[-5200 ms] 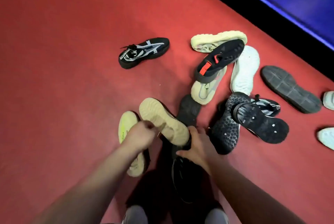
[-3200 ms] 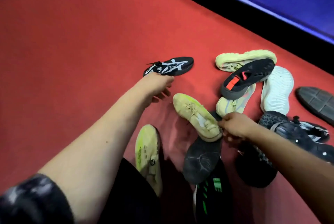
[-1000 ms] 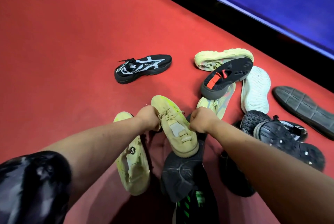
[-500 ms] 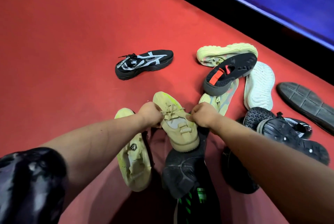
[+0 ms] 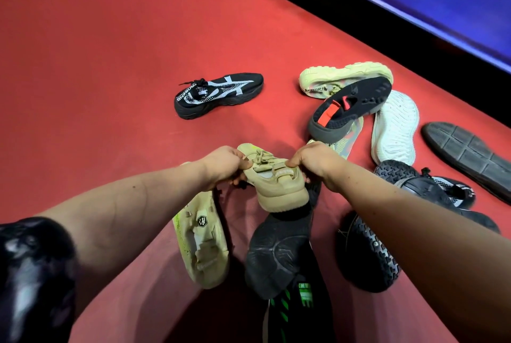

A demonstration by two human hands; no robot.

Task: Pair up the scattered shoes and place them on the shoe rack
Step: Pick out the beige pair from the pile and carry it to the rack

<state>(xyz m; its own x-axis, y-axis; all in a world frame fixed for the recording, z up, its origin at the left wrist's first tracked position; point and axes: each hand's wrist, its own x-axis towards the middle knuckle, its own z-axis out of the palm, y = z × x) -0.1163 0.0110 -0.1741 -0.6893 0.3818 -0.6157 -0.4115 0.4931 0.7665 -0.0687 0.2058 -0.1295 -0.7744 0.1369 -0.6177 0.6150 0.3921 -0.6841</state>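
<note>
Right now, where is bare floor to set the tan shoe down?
Open red floor left of the black-and-white shoe; a smaller patch between it and the pale-green shoe. Crowded right of the right hand, shoes overlapping.

two bare forearms reach forward and converge, left hand [image 5: 224,165] and right hand [image 5: 315,161] knuckles up, fingers curled, each gripping one side of the same tan shoe [image 5: 276,190] held between them.

The red floor [image 5: 110,38] looks matt and felt-like. The tan shoe [image 5: 276,187] is soft, suede-like cloth; the black shoe [image 5: 218,95] is knit fabric with woven white bands. A white sole [image 5: 394,126] shows ribbed rubber, a black sole [image 5: 367,254] knobbly rubber. The sleeve [image 5: 33,273] gleams glossy black.
</note>
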